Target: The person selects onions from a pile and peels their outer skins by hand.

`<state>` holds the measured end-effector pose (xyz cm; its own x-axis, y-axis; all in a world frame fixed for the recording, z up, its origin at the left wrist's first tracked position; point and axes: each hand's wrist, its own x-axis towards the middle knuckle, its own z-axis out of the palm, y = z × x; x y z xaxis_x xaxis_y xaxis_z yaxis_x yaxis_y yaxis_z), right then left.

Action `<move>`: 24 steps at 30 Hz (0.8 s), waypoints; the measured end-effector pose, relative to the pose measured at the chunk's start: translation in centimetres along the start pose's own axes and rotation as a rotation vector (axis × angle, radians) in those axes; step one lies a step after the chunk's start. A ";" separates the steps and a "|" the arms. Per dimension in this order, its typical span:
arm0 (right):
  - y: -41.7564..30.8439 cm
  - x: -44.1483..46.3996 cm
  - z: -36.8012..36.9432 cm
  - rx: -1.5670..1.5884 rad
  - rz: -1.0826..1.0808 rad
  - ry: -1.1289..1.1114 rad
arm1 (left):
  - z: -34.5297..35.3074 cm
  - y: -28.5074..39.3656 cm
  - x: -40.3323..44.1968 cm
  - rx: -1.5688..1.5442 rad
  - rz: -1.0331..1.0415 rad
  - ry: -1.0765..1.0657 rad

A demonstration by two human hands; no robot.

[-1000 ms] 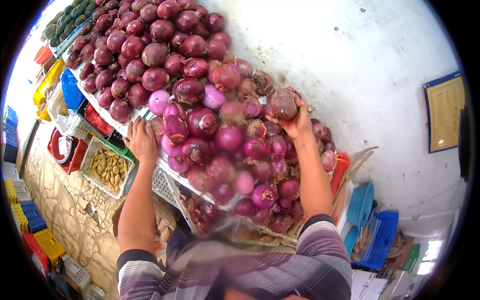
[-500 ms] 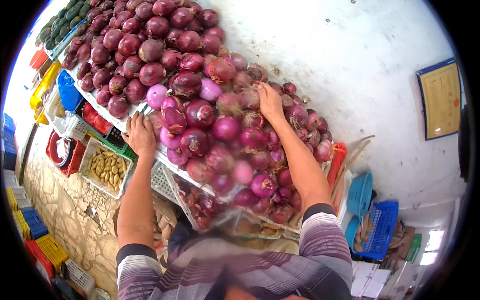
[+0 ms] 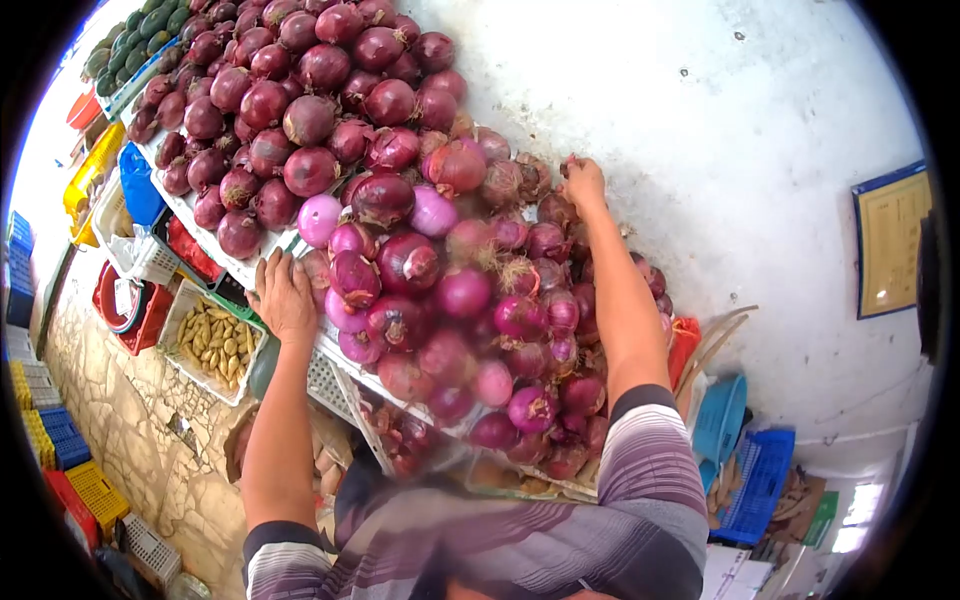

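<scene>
A large heap of red onions (image 3: 410, 262) lies in front of me, some dull and dry-skinned, some shiny purple. My left hand (image 3: 285, 296) rests at the heap's near left side, fingers stretched over the white tray edge (image 3: 238, 268), holding nothing. At the far side, by the white wall, my right hand (image 3: 584, 184) is closed, with a small dark red onion (image 3: 569, 166) showing at its fingertips. The fingers partly cover that onion. Just below this hand lie more dry-skinned onions, and my forearm hides part of the heap.
The white wall (image 3: 640, 90) rises behind the heap. To the left are a crate of yellowish-brown roots (image 3: 212, 342), a red basket (image 3: 150, 325) and dark green produce (image 3: 140, 45). A blue basket (image 3: 757, 485) stands at lower right, and a framed paper (image 3: 892, 240) hangs on the wall.
My right hand has moved from the top of the heap outward to its far edge by the wall, with the small onion at its fingertips. My left hand stays at the tray edge.
</scene>
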<state>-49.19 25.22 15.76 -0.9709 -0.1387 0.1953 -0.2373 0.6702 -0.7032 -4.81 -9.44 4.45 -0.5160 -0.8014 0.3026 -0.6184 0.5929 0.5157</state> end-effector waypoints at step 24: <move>1.0 -0.5 4.2 -0.436 -0.071 -0.288 | 0.0 -0.1 0.0 -0.009 -0.011 -0.011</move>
<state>-49.11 22.86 12.12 -0.9374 -0.3481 -0.0066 -0.3261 0.8845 -0.3338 -4.73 -9.54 4.36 -0.5156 -0.8067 0.2887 -0.6188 0.5837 0.5258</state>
